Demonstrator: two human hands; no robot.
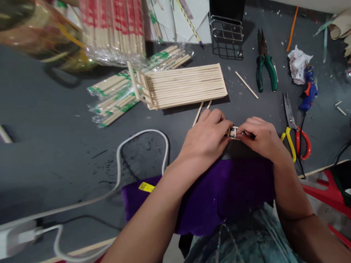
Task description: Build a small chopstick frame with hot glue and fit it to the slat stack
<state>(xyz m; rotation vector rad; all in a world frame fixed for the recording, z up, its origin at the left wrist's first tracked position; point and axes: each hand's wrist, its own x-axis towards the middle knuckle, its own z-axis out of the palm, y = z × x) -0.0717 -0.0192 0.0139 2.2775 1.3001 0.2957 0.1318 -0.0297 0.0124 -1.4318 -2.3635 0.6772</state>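
Note:
A small frame of short wooden sticks (232,132) lies between my two hands, near the front edge of the grey table. My left hand (207,133) is closed round its left end, the fingers hiding that part. At the right end, my right hand (259,134) pinches the frame between thumb and fingers. Beyond my left hand rests a long slatted piece made of wooden sticks (189,86), with an upright ladder-like end at its left. Two loose sticks (197,114) poke out between it and my left hand.
Green pliers (264,64), scissors (293,131), a blue glue gun (309,91) and crumpled tissue (298,65) stand right. Packed chopsticks (115,31) and a black wire holder (227,31) are at the back. A white cable (119,160) crosses the left; purple cloth (225,193) lies in front.

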